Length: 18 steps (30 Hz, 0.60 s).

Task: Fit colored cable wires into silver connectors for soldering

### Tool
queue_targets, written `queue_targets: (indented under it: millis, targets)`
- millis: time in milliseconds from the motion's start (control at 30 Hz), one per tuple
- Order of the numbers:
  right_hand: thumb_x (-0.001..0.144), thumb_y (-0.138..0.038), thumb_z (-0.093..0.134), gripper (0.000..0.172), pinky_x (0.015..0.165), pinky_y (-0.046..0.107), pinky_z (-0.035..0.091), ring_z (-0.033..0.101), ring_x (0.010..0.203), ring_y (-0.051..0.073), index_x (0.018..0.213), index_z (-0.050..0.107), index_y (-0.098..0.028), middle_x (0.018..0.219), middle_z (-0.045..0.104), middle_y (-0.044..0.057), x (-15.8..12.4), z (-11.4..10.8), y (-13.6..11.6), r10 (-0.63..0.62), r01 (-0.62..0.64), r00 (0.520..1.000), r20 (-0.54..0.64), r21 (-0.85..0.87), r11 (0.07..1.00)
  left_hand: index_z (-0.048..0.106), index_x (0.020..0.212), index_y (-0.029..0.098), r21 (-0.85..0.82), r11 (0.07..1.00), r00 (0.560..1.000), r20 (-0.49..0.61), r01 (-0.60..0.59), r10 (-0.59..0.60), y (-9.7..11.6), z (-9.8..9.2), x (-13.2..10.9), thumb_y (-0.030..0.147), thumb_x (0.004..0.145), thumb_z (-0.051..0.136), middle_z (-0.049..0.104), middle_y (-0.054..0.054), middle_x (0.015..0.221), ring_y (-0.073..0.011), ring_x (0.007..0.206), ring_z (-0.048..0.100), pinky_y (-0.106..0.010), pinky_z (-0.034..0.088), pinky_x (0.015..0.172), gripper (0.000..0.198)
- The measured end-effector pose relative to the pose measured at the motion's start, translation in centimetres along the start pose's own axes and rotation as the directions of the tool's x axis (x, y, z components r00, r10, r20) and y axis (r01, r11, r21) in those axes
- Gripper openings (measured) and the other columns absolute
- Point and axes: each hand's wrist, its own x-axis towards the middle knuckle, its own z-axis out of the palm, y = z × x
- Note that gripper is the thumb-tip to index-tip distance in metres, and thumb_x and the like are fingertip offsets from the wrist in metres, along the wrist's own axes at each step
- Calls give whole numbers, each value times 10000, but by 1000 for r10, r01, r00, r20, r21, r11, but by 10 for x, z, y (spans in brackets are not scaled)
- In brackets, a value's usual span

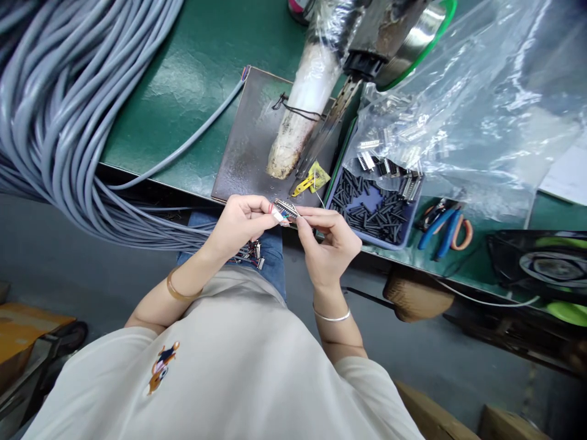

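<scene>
Between my two hands, just off the table's front edge, is a small multi-pin connector [287, 208] with thin red, blue and green wires at it. My left hand [245, 223] pinches the wires close beside the connector. On the other side, my right hand [328, 241] grips the connector's end between thumb and fingers. Grey cables [183, 235] run beneath my left wrist, and several wired connectors [257, 253] lie over my lap. Right behind my fingers is a yellow piece [305, 185] under a metal arm [328, 134]. My fingertips partly hide the wires.
A big bundle of grey cables [59, 116] fills the left side. A white tube [300, 110] slants over a dark board [243, 146]. To the right are a blue tray [367, 201] with black sleeves, metal connectors in a plastic bag [481, 104], pliers [443, 229] and a green-rimmed wire spool [424, 46].
</scene>
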Motion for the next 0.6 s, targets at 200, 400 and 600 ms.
queue_targets:
  millis: [200,400,600]
  targets:
    - [878,-98,705,141,820,323,647,779,929,173,918,677,-231,1015,802,23,4,0,3,-104,105,994,34,-29,994,654,585,136,-33,999,998,-56,-35,33,3,1,5,199,609,790,571,23,506,-12,356,351,-174,198,347,151]
    - [875,-83,688,164,790,303,637,780,923,173,904,637,-236,1030,803,35,9,3,5,-235,240,971,54,-155,958,653,608,142,46,984,977,-121,-172,177,-1,7,9,188,663,761,626,21,611,0,414,327,-174,197,379,129]
    - [885,-84,675,167,787,317,636,779,927,178,897,619,-241,1042,801,38,12,6,6,-235,241,970,54,-152,959,637,624,148,149,961,952,-165,-234,257,-5,7,10,152,675,722,573,23,622,-32,507,390,-168,260,446,100]
